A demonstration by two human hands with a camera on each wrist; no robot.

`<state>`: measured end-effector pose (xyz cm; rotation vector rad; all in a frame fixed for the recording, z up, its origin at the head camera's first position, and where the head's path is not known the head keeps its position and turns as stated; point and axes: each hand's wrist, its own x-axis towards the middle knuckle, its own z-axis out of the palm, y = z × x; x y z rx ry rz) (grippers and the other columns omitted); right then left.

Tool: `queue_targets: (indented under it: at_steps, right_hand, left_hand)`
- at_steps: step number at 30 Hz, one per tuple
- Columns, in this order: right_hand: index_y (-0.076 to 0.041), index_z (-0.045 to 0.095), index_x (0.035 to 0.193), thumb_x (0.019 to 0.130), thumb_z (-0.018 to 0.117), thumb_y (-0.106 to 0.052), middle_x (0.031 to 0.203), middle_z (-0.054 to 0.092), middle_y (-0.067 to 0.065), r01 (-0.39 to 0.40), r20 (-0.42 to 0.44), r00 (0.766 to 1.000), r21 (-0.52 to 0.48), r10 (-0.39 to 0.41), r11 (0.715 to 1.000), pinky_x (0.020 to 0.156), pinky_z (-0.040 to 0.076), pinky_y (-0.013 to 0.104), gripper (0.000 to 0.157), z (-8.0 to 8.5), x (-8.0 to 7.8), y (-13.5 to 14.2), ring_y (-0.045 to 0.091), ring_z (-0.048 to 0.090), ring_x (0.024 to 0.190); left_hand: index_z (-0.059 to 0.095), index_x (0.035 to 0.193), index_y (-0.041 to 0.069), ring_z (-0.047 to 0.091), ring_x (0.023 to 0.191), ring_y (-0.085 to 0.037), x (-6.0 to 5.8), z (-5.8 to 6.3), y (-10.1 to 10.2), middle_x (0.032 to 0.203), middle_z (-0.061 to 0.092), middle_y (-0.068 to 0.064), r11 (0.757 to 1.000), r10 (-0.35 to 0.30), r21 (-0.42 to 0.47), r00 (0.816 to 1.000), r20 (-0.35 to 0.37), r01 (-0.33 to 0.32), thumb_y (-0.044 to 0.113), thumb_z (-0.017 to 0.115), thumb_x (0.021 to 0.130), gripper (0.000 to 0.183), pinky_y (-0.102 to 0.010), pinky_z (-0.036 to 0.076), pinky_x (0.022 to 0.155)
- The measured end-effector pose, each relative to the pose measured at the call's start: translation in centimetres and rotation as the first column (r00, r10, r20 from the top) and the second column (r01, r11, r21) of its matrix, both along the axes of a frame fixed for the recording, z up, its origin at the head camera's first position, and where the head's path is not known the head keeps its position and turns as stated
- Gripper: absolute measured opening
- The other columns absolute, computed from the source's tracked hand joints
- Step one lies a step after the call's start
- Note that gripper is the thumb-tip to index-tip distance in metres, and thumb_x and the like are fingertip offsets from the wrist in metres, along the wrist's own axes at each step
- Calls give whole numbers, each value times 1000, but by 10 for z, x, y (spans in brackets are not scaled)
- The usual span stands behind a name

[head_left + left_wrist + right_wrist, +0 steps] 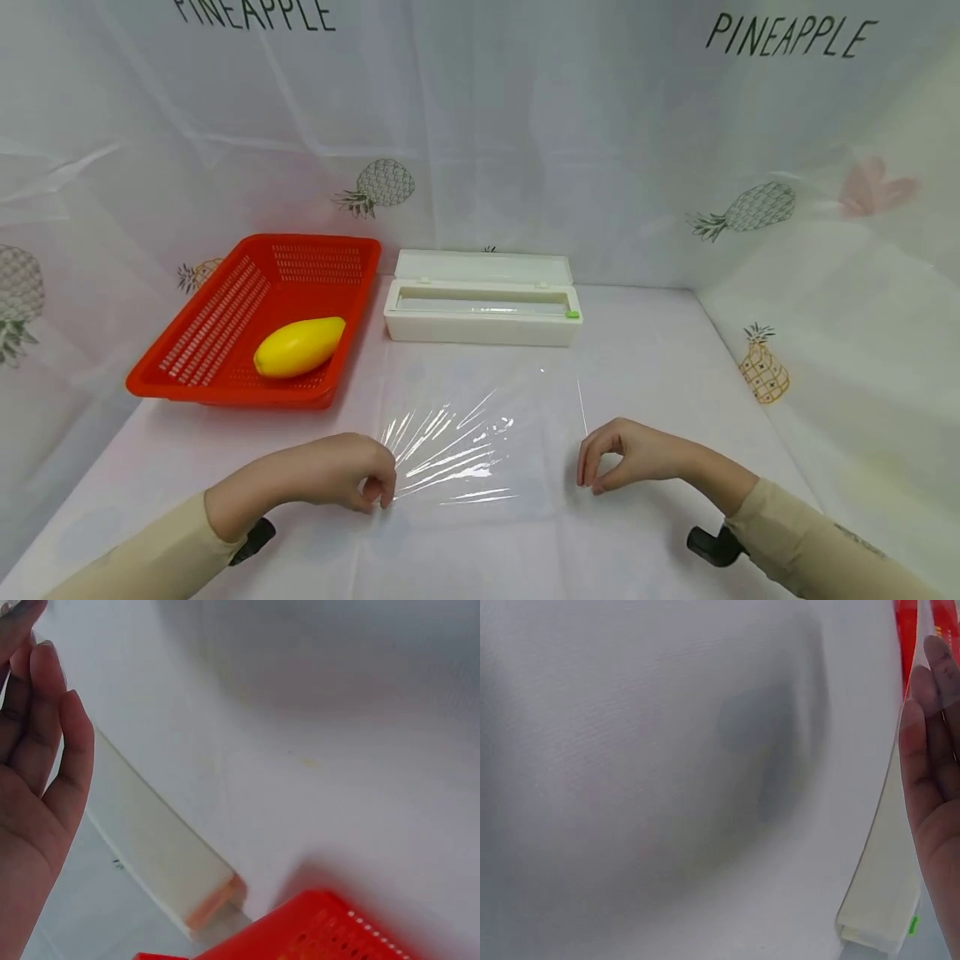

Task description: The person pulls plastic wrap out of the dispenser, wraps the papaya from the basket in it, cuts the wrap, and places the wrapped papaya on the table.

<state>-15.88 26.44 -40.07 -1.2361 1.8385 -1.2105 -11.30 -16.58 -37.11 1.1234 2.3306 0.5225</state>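
Note:
A clear sheet of cling film (457,454) stretches between my two hands, creased and shiny at its left part. My left hand (337,471) pinches its left side between thumb and fingers. On the other side, my right hand (630,454) has thumb and fingertips brought together at the film's right edge. In the left wrist view the left hand (37,765) shows at the left border, its fingertips partly cut off. The right hand (934,757) is at the right border of its wrist view, with film faintly visible at its fingers.
Beyond the film stands a white cling film dispenser box (480,329) with its lid raised and a green slider (573,314). To its left a red basket (176,390) holds a smooth oval yellow fruit (300,347). A pineapple-print cloth (487,125) hangs behind.

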Motion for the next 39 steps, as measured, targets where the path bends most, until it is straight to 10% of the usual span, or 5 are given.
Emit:
queue_targets:
  at_steps: [17,24,31,39]
  right_hand:
    - [-10,68,111,81,77,-4,108,70,7,54,-55,997,134,-47,990,91,49,37,32,7,-7,-8,20,61,101]
    - [-11,69,113,82,77,-5,109,70,3,134,-105,987,107,-123,985,93,48,40,33,14,-17,-14,19,61,104]
    - [-14,69,114,83,79,-11,113,68,-1,209,-213,958,63,-191,976,96,45,43,34,32,-36,-28,17,58,109]
    - [-17,70,116,79,81,-8,117,65,-7,256,-247,939,30,-241,966,99,42,42,40,48,-63,-54,15,55,114]
  left_hand:
    - [71,89,28,52,72,-3,-2,-13,-8,75,58,16,989,113,-108,984,139,-98,14,87,72,27,-22,48,69]
    - [69,107,28,58,88,-11,-6,16,-23,92,63,16,982,191,-33,974,123,-188,24,87,73,39,-31,53,80]
    - [65,118,29,59,97,-7,-17,57,-42,102,63,20,965,255,71,966,-46,-251,32,85,75,47,-32,53,83]
    - [67,119,24,55,107,-18,-45,78,-76,112,63,10,907,420,140,882,-213,-397,23,85,76,46,-41,53,86]
